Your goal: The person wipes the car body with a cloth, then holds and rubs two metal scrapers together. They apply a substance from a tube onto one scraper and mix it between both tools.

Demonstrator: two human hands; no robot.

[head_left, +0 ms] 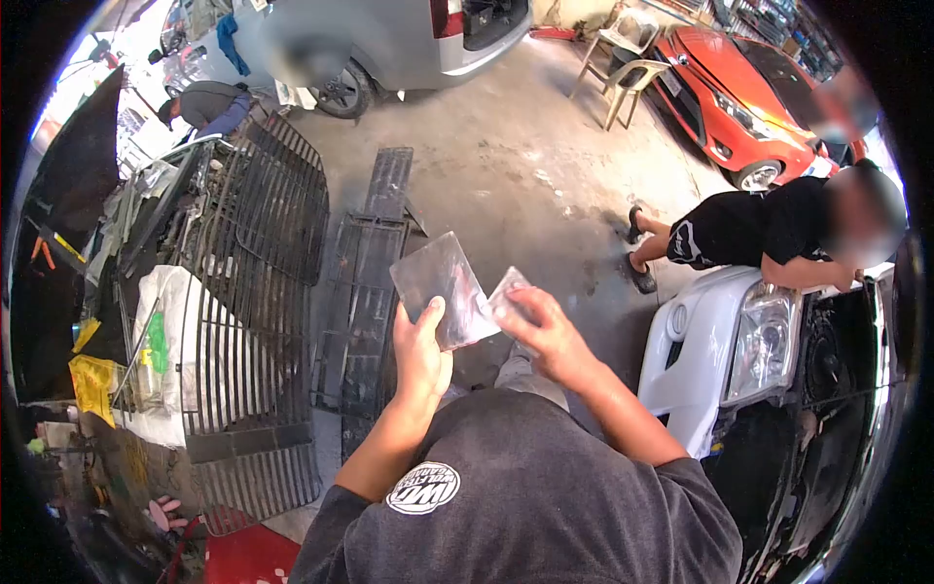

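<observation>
A flat, shiny rectangular plate (438, 288) is held up in front of my body, its surface smeared with pale marks. My left hand (424, 341) grips the plate's lower left part, the thumb lying on its face. Beside the plate's right edge, my right hand (547, 333) is closed on a smaller, thin translucent piece (508, 295), with the fingers over its right side. The small piece is at or very near the plate's right edge; whether they touch I cannot tell.
Dark metal grilles (255, 292) and a slatted metal frame (365, 282) stand to the left. A white car front (693, 336) is at right, where a person in black leans over. Another person bends at upper left. Chairs (632, 86) and an orange car (735, 92) are farther back.
</observation>
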